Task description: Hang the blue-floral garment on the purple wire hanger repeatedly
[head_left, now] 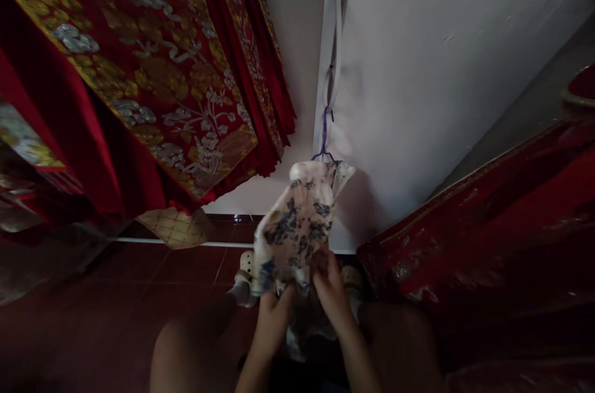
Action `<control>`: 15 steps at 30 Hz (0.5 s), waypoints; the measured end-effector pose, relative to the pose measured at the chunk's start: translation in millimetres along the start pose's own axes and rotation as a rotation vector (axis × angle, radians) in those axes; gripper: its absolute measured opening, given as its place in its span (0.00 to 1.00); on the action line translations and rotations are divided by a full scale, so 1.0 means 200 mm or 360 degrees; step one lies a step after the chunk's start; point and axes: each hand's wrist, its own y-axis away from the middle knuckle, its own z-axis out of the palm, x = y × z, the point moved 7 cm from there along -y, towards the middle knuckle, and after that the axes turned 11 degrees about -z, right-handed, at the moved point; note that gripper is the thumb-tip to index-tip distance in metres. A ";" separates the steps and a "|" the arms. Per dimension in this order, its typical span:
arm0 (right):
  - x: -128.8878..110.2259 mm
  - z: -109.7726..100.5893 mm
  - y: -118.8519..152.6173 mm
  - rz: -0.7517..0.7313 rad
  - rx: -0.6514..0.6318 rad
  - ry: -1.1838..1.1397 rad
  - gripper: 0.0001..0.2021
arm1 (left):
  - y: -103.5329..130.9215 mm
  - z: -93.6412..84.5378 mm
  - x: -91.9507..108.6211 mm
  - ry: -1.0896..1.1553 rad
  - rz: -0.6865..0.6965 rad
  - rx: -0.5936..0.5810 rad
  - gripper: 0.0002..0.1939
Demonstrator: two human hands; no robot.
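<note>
A pale towel [297,219] with dark floral patches hangs from a purple hanger [324,136]. The hanger is hooked at the lower end of a white cable [337,39] on the wall. My left hand [275,313] is closed on the towel's lower left part, thumb on top. On the lower right part, my right hand [329,286] is closed on the same cloth. Between my hands the towel is bunched, and its lower end drops into shadow above my lap. The fingertips of both hands are partly hidden by the cloth and the dim light.
Red embroidered cloth [181,83] with gold and silver figures hangs at the left. A glossy red surface [446,225] stands close on the right. My feet wear pale clogs [248,264] on the dark red tiled floor [186,275]. A white wall [418,70] faces me.
</note>
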 end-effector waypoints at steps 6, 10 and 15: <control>-0.03 0.02 -0.02 -0.0035 0.0000 0.0050 0.16 | -0.04 0.05 0.03 0.0208 0.0041 -0.0064 0.17; -0.12 0.00 -0.04 -0.0074 -0.0136 0.0006 0.12 | -0.08 0.05 0.08 0.0247 -0.0114 -0.0162 0.15; -0.13 -0.11 0.01 0.0050 -0.0027 -0.0057 0.14 | -0.16 -0.15 0.22 0.0307 0.0393 0.0413 0.12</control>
